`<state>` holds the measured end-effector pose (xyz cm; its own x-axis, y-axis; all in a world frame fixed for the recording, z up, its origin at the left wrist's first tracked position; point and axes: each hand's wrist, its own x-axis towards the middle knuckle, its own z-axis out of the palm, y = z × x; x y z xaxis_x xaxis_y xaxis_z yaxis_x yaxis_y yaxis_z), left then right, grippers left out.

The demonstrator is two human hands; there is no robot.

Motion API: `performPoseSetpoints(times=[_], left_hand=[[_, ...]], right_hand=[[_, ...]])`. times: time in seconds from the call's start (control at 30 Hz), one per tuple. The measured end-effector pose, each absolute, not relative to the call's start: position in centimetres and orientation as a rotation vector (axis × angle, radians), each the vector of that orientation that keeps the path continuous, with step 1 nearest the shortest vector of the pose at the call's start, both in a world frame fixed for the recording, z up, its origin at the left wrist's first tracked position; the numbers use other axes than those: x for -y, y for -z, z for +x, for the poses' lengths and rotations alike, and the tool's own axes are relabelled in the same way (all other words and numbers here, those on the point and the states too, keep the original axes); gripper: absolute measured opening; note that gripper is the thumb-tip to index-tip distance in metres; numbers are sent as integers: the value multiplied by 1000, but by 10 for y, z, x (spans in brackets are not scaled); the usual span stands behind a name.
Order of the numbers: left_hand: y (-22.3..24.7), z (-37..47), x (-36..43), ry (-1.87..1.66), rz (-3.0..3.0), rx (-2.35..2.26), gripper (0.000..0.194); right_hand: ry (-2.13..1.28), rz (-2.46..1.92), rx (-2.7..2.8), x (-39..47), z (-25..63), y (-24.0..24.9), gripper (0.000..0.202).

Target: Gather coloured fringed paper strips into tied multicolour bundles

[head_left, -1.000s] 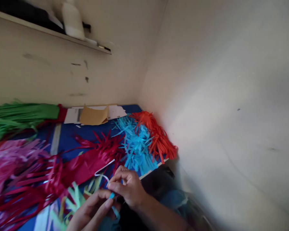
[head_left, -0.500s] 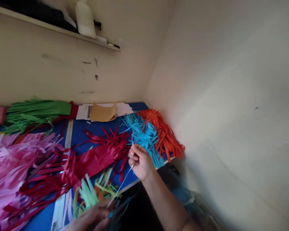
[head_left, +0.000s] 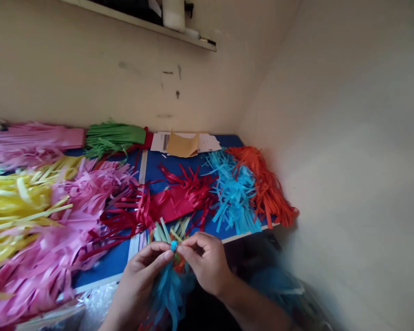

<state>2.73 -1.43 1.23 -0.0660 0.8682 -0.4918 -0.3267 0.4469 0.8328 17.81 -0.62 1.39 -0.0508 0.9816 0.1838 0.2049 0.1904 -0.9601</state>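
A blue tissue-paper tassel hangs between my hands near the front edge of the table, its strips pointing down. My left hand pinches the small blue loop at its top from the left. My right hand has thumb and forefinger pressed together at the loop's right side. White string is not distinguishable at the fingers now. Pale green and yellow strips show just behind the fingers. A red fringed paper sheet lies on the table beyond them.
Pink fringed paper and yellow strips cover the left of the blue table. Green fringe, a brown paper piece, light-blue fringe and orange fringe lie farther back. A shelf juts from the wall.
My right hand has come down and left from its raised position, where a white string ran to my left hand. Both hands now meet at the tassel's loop. The view has swung left.
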Motion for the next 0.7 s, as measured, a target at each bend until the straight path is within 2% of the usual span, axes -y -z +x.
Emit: performPoseSetpoints(times=[0.13, 0.37, 0.57, 0.7], left_hand=[[-5, 24, 15, -1082, 649, -1290, 42], [-7, 28, 17, -1126, 907, -1272, 32], [-6, 28, 21, -1130, 1141, -1310, 26], [-1, 31, 24, -1141, 1484, -1527, 22]], right_hand=[[-978, -1208, 1517, 7, 182, -15, 12], [-1216, -1104, 1690, 15, 189, -18, 42], [-1191, -1147, 1779, 14, 195, -20, 38], [-1110, -1194, 1849, 13, 189, -14, 18]])
